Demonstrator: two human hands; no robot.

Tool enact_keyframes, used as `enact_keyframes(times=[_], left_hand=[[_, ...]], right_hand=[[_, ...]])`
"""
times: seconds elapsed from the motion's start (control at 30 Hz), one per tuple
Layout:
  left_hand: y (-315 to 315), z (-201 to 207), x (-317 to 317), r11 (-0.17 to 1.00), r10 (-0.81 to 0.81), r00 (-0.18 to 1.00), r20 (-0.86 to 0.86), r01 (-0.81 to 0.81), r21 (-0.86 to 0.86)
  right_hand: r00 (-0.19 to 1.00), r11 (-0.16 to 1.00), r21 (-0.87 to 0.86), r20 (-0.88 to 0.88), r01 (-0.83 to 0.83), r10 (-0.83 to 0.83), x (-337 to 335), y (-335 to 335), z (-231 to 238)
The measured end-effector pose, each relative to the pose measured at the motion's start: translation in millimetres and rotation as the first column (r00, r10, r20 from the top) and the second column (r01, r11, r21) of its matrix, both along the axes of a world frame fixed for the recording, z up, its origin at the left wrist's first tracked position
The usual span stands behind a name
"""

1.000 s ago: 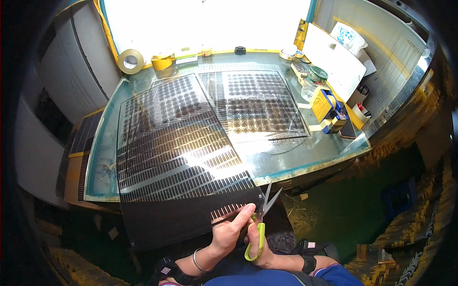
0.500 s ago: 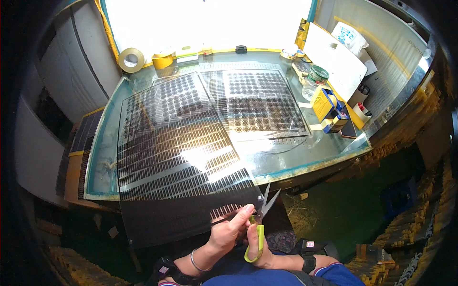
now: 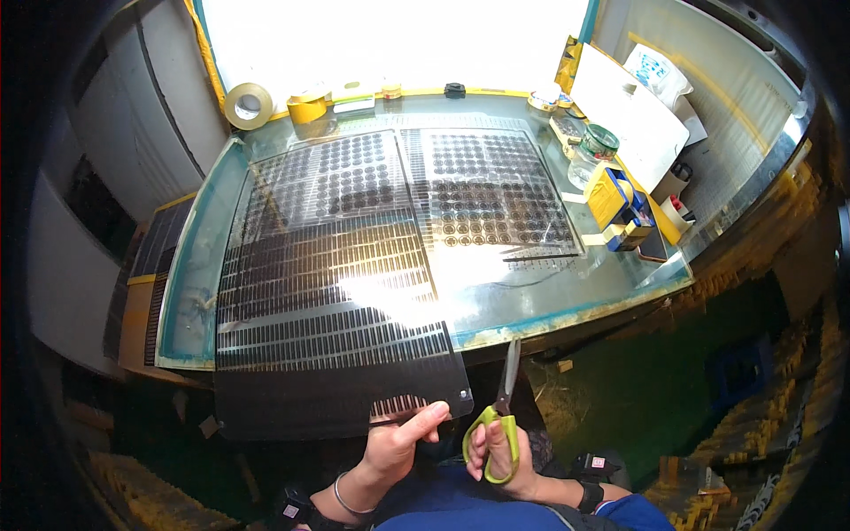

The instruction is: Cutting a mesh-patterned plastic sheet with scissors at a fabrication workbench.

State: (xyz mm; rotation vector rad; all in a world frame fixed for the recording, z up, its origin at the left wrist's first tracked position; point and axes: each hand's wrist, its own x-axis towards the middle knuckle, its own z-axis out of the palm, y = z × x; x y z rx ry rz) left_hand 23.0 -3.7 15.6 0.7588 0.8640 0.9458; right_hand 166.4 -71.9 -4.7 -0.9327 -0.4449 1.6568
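Note:
A large dark plastic sheet (image 3: 328,292) printed with rows of small strips lies on the glass table (image 3: 522,301) and hangs over its near edge. My left hand (image 3: 398,442) pinches the sheet's near edge by a small strip patch (image 3: 396,406). My right hand (image 3: 505,456) holds green-handled scissors (image 3: 500,416), with the blades together and pointing up beside the sheet's right corner, apart from it. A second clear sheet (image 3: 487,195) with round dark pieces lies further back on the table.
Rolls of yellow tape (image 3: 250,104) stand at the table's back left. A glass jar (image 3: 593,150), a blue and yellow box (image 3: 615,195) and a white board (image 3: 633,115) crowd the right side. Dark floor lies below to the right.
The scissor blades, spread a second ago, have come together, and my right hand has swung them upright beside the sheet's corner. My left hand keeps its pinch on the sheet.

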Motion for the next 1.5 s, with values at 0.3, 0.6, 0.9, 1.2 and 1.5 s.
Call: enact_keyframes(times=[0.3,0.6,0.9,1.2,1.5], left_hand=[[-14.5,-7.2,6.8,0.983,-0.054,0.995,0.081,0.067,-0.174],[-46.8,-5.6,-1.7,0.934,-0.217,0.959,0.183,0.259,-0.247],[-50.2,-6.0,-0.9,0.92,-0.283,0.955,0.087,0.296,-0.259],[-50.5,-8.9,-0.8,0.903,-0.343,0.935,0.086,0.353,-0.245],[-52.1,-2.5,1.2,0.86,-0.439,0.898,0.026,0.429,-0.277]], right_hand=[[0.869,0.967,0.0,0.439,-0.255,0.229,23.6,11.5,6.6],[0.81,0.931,-0.116,0.465,-0.345,0.358,25.8,24.3,31.6],[0.815,0.936,-0.069,0.473,-0.345,0.336,28.6,19.4,24.5],[0.741,0.931,-0.097,0.579,-0.352,0.34,28.1,18.1,35.2],[0.642,0.947,0.006,0.737,-0.32,0.212,25.9,13.3,34.6]])
